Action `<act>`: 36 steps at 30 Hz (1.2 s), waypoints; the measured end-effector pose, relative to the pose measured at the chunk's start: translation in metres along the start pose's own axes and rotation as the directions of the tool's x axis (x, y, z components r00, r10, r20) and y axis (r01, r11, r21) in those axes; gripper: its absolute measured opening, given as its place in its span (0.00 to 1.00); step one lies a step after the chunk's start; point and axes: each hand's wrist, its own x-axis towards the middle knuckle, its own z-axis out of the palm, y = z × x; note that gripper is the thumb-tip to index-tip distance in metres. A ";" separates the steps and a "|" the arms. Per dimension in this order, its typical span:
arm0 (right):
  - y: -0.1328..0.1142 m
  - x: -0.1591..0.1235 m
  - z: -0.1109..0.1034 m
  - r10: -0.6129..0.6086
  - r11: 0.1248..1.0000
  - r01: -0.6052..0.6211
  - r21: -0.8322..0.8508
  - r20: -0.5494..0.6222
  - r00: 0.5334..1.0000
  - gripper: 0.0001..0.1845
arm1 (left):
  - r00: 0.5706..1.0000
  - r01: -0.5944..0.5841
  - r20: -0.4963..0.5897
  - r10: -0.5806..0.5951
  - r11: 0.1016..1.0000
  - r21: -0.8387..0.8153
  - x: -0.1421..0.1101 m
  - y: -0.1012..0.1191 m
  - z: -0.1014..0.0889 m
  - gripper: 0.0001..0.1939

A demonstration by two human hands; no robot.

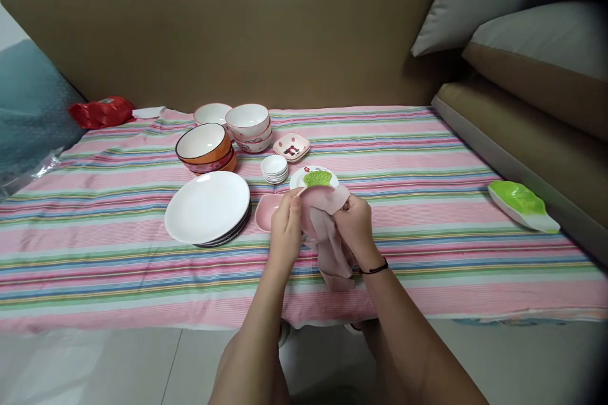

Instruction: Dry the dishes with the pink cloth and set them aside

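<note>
My left hand (287, 223) grips the left edge of a pink dish (308, 215), held up above the cloth-covered surface. My right hand (354, 221) is closed on a dusty-pink cloth (329, 247), which wraps over the dish's right rim and hangs below it. A second pink dish (266, 212) lies just left of my left hand, partly hidden by it. Behind the held dish is a white plate (297, 182) with a green leaf-shaped dish (318, 178) on it; both are partly covered from view.
Left of my hands stand stacked white plates (208, 207), orange bowls (202, 142), white bowls (247, 119) and small white dishes (274, 166). A square patterned dish (291, 147) sits behind. A green leaf-shaped dish (520, 202) lies far right, by the sofa cushion (522, 120). Red plastic packaging (102, 112) rests far left.
</note>
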 end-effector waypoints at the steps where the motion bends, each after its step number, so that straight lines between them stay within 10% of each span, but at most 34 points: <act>1: 0.000 0.001 -0.001 -0.010 1.000 0.010 -0.015 -0.017 1.000 0.13 | 1.000 -0.013 0.011 0.013 1.000 0.016 0.000 0.000 -0.001 0.25; 14: -0.002 -0.004 -0.001 -0.068 0.998 0.066 0.016 0.181 0.981 0.13 | 0.984 0.077 -0.158 -0.086 0.995 -0.064 0.006 0.000 -0.005 0.29; 29: -0.001 0.002 -0.012 -0.295 0.882 0.347 -0.320 0.201 0.934 0.16 | 0.990 0.137 -0.020 -0.137 0.990 0.017 0.010 -0.011 -0.010 0.21; 36: -0.001 -0.001 0.001 -0.087 0.995 0.095 -0.038 0.172 0.981 0.06 | 0.977 0.159 -0.126 -0.170 0.983 -0.096 0.002 -0.004 0.000 0.26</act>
